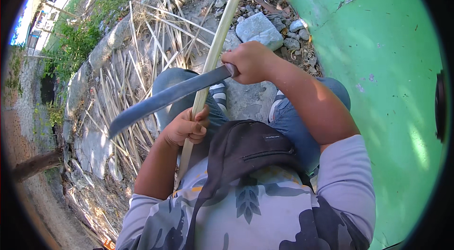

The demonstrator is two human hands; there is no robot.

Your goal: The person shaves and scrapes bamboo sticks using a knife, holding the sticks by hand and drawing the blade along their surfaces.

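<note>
As the pale stalk (222, 32) slants up, clamped in the left hand (188, 127) — seemingly unsplit, so work remains — the machete (165, 96), tight in the right hand (248, 63), crosses it, contact hard to tell. Left of the stalk, thin strips (133, 76) lie scattered, probably done.

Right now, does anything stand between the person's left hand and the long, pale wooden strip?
Nothing visible does: the left hand grips the long, pale wooden strip. Above that hand in the picture, the long grey metal machete in the right hand crosses in front of the strip.
</note>
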